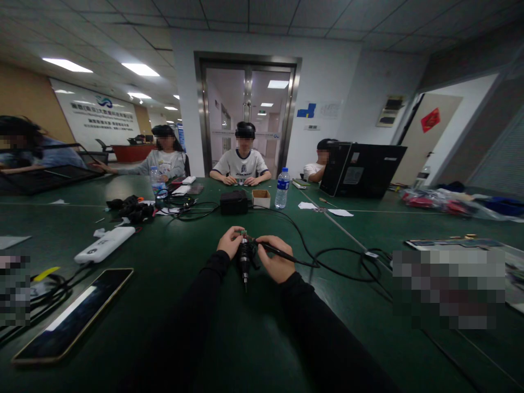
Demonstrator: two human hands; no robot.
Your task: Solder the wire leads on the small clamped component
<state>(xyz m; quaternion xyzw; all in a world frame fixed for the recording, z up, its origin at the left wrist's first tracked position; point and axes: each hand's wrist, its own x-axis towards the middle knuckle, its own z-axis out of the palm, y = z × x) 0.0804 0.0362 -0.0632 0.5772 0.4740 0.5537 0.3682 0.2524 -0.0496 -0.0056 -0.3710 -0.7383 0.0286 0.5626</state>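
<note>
My right hand (278, 258) is closed around a black corded pen-shaped tool, which looks like a soldering iron (275, 249). Its front end points left, toward a small green part (244, 233) like a circuit board. My left hand (230, 242) is closed, thumb and fingers pinched at that green part. Between both hands, a black device with a silver pointed tip (245, 262) lies on the green table, its tip toward me. The green part sits at its far end; whether the two are joined, I cannot tell.
Beyond my hands stand a black box (233, 202), a small open carton (261, 199) and a water bottle (282, 188). Black cable (344, 250) loops to the right. A phone (77, 314) and white power strip (105, 244) lie left. Several people sit around the table.
</note>
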